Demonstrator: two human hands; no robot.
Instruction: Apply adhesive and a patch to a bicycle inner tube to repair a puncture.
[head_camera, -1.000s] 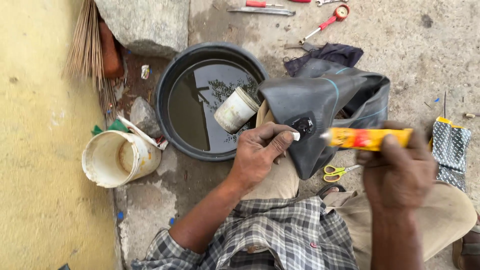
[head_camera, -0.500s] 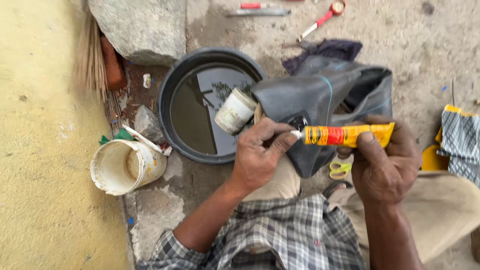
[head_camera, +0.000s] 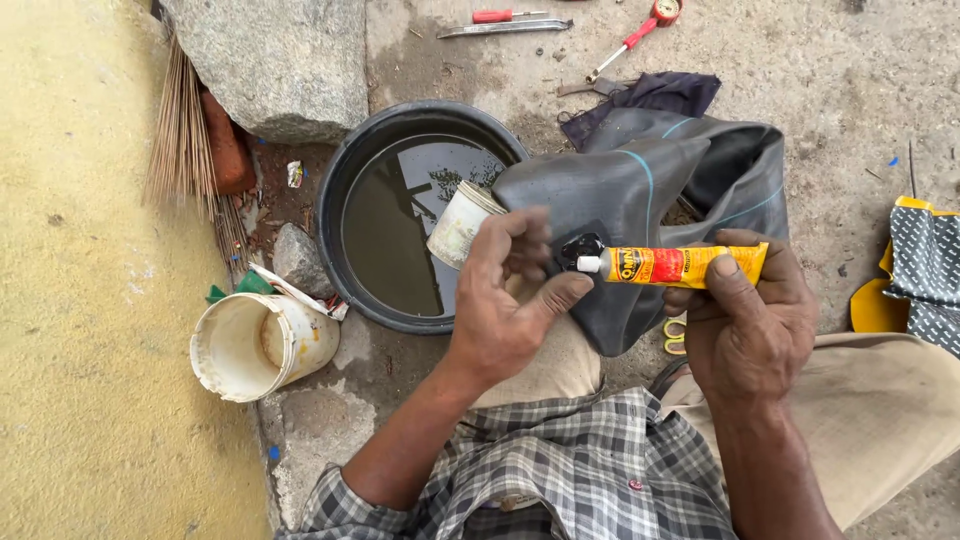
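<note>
Your right hand (head_camera: 750, 320) grips a yellow-red glue tube (head_camera: 675, 265), fingers (head_camera: 735, 285) wrapped tight round its back half, thumb on top. The tube lies level, white nozzle pointing at a small black patch (head_camera: 580, 248) on the inner tube (head_camera: 650, 190). The nozzle tip touches or sits just off the patch; can't tell which.

Your left hand (head_camera: 505, 300) rests on the inner tube just beside the patch, fingers half curled, thumb stretched under the nozzle. They pin the rubber down over your knee; they aren't closed round anything.

The inner tube is black, folded and slack, draped over your lap, its far edge overlapping the basin (head_camera: 345, 190). The basin is round and black with murky water in it. A small pale can (head_camera: 460, 222) leans on the basin rim, touching the inner tube and just above your left hand.

A white bucket (head_camera: 260, 345) stands near the basin, on its near left. A big stone (head_camera: 270, 60) sits beyond the basin, with a twig broom (head_camera: 185, 130) to the stone's left. Beyond the inner tube lie a dark rag (head_camera: 660, 95), a red-handled screwdriver (head_camera: 495, 15), a flat metal tool (head_camera: 505, 28) and a red-handled tool (head_camera: 640, 30), well apart from the basin. Yellow scissors (head_camera: 675, 335) peek out under the inner tube.
</note>
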